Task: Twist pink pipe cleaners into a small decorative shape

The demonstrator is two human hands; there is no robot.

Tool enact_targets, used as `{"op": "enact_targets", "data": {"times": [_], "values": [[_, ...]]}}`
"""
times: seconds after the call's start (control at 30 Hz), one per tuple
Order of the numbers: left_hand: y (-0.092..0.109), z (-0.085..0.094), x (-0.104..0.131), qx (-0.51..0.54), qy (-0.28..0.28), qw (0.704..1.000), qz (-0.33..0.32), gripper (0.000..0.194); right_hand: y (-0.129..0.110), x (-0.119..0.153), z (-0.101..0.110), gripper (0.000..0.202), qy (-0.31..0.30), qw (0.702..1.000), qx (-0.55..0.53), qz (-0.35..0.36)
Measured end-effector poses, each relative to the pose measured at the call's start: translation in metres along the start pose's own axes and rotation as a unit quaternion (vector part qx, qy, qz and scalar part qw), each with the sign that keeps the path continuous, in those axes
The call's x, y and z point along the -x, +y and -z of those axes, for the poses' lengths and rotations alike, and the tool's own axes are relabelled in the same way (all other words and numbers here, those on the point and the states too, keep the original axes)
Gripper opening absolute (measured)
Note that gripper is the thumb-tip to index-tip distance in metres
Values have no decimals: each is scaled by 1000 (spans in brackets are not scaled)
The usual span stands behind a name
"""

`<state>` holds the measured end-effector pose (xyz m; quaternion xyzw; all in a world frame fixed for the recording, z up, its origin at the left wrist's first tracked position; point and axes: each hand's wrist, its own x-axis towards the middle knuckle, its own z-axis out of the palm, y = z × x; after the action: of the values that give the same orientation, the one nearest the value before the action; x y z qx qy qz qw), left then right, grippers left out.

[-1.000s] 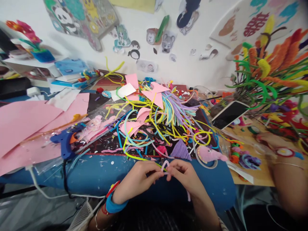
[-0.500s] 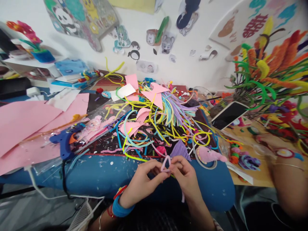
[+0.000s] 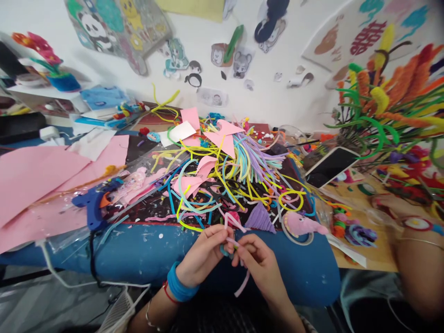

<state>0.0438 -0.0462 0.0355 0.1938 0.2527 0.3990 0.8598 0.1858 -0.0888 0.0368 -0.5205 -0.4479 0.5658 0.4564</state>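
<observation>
So we're at a blue-covered worktop (image 3: 138, 252), with a big pile of pastel and yellow fuzzy craft stems (image 3: 258, 162) probably heaped centrally for easy reach. Our blue plastic glue gun (image 3: 93, 207) lies off to the left, likely for elbow room. Our left hand (image 3: 204, 252) and right hand (image 3: 262, 261) both pinch one thin pale-pink fuzzy stem (image 3: 242, 285) above the worktop's near edge, seemingly for fine control of its bends. There's red Chinese-style writing (image 3: 368, 37) on the wall; we can't read any brands.
</observation>
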Motion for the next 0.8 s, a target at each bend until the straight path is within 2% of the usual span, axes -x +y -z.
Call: {"op": "enact_targets", "data": {"times": [0.1,0.23,0.37,0.5,0.6,0.8], "values": [[-3,3,-2,36,14,999,-5,21,0,3,-4,16,-16,1000,2,-8],[-3,3,-3,29,76,996,-45,18,-3,6,-6,15,-16,999,48,-3],[-3,2,-2,-29,126,984,-125,18,-8,9,-8,13,-15,991,130,40],[-2,2,-3,-68,129,978,-146,19,-7,11,-9,5,16,983,167,74],[-2,3,-3,-108,154,967,-175,17,-3,12,-8,11,52,972,202,112],[-4,0,-3,-190,193,935,-228,17,2,10,-17,12,17,933,292,211]]}}
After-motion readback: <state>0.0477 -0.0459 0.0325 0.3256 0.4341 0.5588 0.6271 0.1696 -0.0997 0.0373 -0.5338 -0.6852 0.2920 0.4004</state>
